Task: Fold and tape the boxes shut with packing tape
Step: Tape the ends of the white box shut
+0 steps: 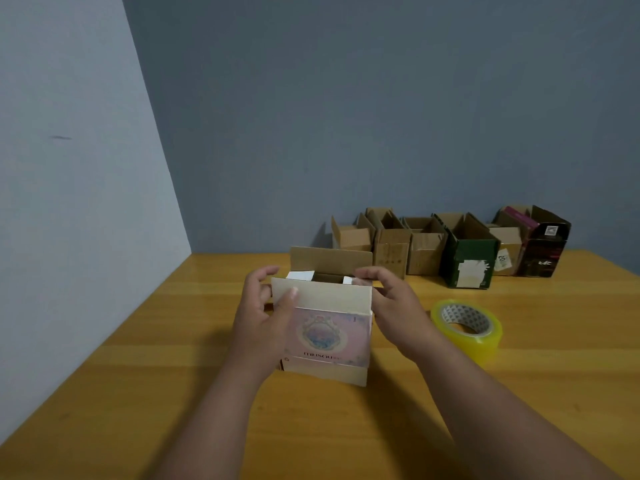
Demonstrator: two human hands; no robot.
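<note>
— While your left hand (265,315) grips the pink box (327,336) on its left side, thumb across the near flap (320,294), where's your right?

— Your right hand (388,301) pinches the box's right top edge, fingers curled over it. Both hold it on the wooden table (173,341).

— And the far flap (330,261)?

— Upright, just beyond your fingers; top unsealed.

— Tape?

— The yellow tape roll (465,329) lies just right of your right wrist. Beyond your grip, open boxes (450,247) line the wall.
</note>
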